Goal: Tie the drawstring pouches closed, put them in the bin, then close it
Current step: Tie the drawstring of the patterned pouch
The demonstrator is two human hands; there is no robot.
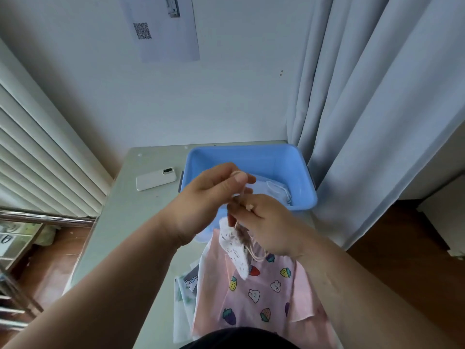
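A small white fabric pouch (pixel 234 250) with a faint printed pattern is held up between both hands, over a pale grey-green table (pixel 141 222). It hangs directly below the right hand (pixel 270 226), whose fingers are closed on the beige twine drawstring (pixel 236 174) just above the gathered neck. The left hand (pixel 208 197) is raised above and slightly left of the right hand, and the drawstring is pinched between its thumb and forefinger, so that the cord runs taut between the two hands. The pouch's long axis is near upright, neck uppermost, with the bottom slanted down and towards the right forearm. Beyond both hands an open light blue plastic bin (pixel 251 153) is seen. Beneath the right hand lies a pink cloth pouch (pixel 264 295) printed with strawberries and rabbits. No writing can be read on the pouches; a white paper sheet (pixel 163 28) on the wall carries a QR code.
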